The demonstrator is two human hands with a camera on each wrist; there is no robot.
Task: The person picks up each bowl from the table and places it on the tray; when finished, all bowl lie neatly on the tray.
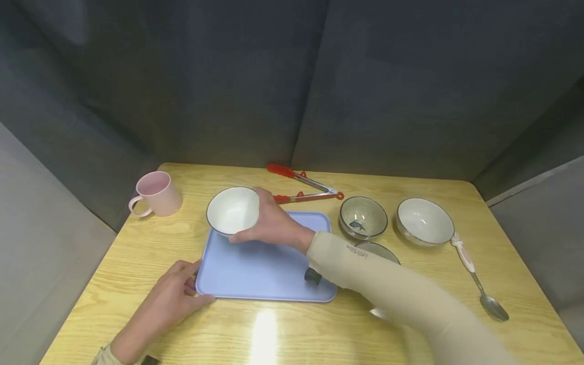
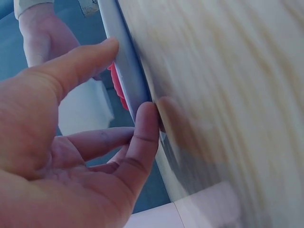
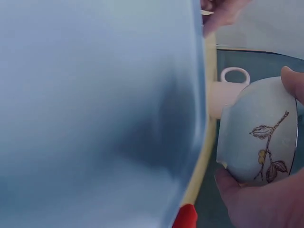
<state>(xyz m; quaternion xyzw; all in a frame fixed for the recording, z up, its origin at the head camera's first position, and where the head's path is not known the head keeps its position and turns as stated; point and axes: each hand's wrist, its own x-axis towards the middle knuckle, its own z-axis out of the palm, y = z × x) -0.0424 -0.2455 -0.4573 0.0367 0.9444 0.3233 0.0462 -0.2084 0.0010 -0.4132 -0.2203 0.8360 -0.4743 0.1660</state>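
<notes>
Nearest the camera, a beige sleeve (image 1: 392, 291) slants across. From the left: the left hand (image 1: 166, 294) pinches the blue tray (image 1: 257, 274) at its near-left corner, probably steadying it; the white bowl (image 1: 233, 210), by the far-left corner, contact hard to judge, is gripped sidewise by the right hand (image 1: 277, 224), likely to stay level.

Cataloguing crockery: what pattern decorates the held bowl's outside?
The held bowl bears a brown leafy branch, clearest in the right wrist view.
</notes>
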